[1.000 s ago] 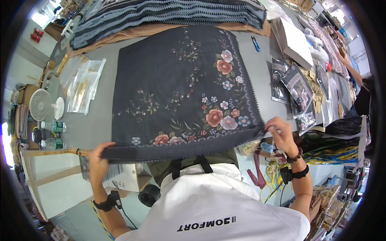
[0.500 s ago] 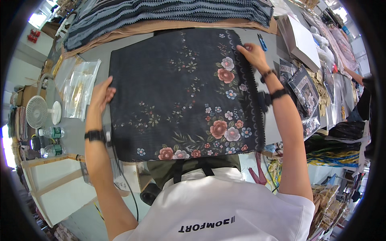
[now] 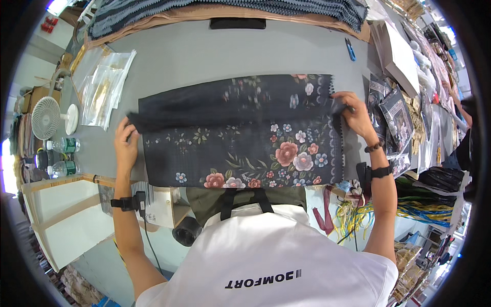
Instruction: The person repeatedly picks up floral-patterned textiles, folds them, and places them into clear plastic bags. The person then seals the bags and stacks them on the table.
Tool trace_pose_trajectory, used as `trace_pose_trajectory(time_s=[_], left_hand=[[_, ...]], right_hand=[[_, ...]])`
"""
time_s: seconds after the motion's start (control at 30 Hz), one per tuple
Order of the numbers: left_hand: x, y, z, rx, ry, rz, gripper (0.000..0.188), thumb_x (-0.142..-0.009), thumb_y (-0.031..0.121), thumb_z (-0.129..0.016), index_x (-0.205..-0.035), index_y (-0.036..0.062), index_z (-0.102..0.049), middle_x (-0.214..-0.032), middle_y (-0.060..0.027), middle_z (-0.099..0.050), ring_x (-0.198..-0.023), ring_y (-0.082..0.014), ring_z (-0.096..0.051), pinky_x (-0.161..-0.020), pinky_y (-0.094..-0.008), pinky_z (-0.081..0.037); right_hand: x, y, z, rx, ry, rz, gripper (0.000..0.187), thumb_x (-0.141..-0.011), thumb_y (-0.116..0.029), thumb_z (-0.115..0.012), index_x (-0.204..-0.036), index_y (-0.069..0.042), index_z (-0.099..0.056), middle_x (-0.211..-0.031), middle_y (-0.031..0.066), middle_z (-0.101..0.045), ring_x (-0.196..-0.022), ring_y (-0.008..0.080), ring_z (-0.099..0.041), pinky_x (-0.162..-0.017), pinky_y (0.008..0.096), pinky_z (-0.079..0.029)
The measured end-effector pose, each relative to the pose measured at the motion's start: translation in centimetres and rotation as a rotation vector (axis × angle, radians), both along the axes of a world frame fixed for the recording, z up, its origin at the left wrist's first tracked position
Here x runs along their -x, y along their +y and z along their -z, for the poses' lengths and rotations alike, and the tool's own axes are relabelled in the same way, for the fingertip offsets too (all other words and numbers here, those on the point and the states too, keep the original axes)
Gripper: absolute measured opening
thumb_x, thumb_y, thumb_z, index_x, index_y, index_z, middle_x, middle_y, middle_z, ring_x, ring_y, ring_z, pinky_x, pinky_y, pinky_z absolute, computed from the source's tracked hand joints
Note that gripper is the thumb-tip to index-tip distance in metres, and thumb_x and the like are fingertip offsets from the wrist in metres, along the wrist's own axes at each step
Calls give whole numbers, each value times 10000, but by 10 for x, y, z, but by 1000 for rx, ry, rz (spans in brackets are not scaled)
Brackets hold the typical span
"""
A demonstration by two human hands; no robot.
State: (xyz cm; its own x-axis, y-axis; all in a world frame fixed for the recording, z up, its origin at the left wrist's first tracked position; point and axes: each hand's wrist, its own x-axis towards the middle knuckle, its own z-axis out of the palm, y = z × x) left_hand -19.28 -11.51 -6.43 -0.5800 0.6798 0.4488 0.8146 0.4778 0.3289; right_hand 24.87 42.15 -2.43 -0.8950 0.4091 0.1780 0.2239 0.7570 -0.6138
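A black floral cloth [image 3: 245,158] lies on the grey table before me, its far part raised and being folded over toward me. Red, grey and blue flowers cluster along its near and right sides, and the right edge is scalloped. My left hand [image 3: 126,142] is closed on the left end of the fold, which sticks out past the cloth's left side. At the right end of the same fold, my right hand [image 3: 357,116] pinches the scalloped border. Part of the cloth's middle is blurred by motion.
Clear plastic bags [image 3: 106,89] lie at left, near a white fan [image 3: 46,117] and two water bottles [image 3: 65,145]. Behind are a dark phone-like slab [image 3: 238,23] and stacked grey-blue cloths [image 3: 230,9]. Blue thread snips [image 3: 350,49], a white stack [image 3: 399,59] and bagged floral cloths [image 3: 396,120] lie right.
The cloth's far part has been lifted and brought toward me, baring the table and the dark slab behind. Both hands have moved nearer and now grip the fold's ends.
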Motion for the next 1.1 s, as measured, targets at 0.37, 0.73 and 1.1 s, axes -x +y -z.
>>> trace_pose_trajectory(time_s=[0.37,0.73,1.1], left_hand=[[48,100,-17,45,-372,-189,386,-917,371,-803,-1051,18,-723,-914,-33,-686,-861,-152,-621,-801,-306,-489],[-33,34,-55,-721,-601,18,248,-1011,128,-694,-1216,20,-607,-1148,-30,-613,-1035,-106,-567,-882,-253,-453],[-106,31,-57,-267,-1080,-225,227,-946,109,-749,-1117,-14,-666,-1186,-73,-660,-985,-114,-619,-872,-266,-495]], right_hand=[[95,26,29,0,72,287,375,-881,-366,-830,-1025,-29,-750,-1132,145,-731,-904,168,-674,-817,325,-530],[17,-53,-34,6,398,365,122,-988,-108,-705,-1048,-6,-734,-942,59,-754,-875,94,-658,-790,253,-516],[-42,-92,-15,62,65,301,255,-959,-201,-741,-1137,-19,-728,-1082,126,-698,-919,282,-676,-838,400,-538]])
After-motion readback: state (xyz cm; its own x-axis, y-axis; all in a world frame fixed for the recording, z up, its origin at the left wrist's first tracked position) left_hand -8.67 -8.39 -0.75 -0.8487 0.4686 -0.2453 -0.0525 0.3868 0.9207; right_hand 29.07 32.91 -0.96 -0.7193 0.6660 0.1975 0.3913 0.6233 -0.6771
